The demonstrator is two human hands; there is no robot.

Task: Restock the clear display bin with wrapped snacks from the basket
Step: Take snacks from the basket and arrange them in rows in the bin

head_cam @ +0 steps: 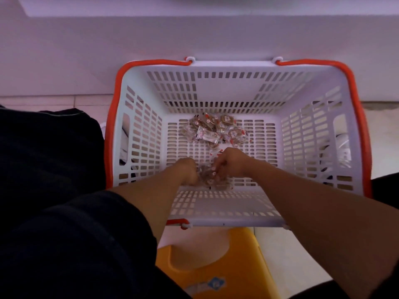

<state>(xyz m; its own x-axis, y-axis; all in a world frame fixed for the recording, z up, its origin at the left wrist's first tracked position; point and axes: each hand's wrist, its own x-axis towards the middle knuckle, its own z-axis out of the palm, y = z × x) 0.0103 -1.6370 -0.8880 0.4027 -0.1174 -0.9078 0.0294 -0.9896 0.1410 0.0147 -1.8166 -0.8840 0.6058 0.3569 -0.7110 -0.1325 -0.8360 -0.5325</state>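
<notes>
Basket (311, 134): I see loose snacks (218, 129) at 12 o'clock.
Hands: left (186, 170), right (231, 161) curl around a bunch (207, 174).
Room: bare floor at 3.

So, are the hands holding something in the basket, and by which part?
Both hands, left and right, close on a small bunch of wrapped snacks at the basket's near end, fingers pinching the wrappers. Which part of each wrapper cannot be told.

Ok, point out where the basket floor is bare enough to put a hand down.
Bare slotted floor of the basket runs along the right wall, and again along the left wall. The far middle is crowded by the loose pile of wrapped snacks. The near middle is taken: left hand and right hand are gathering snacks there.
</notes>
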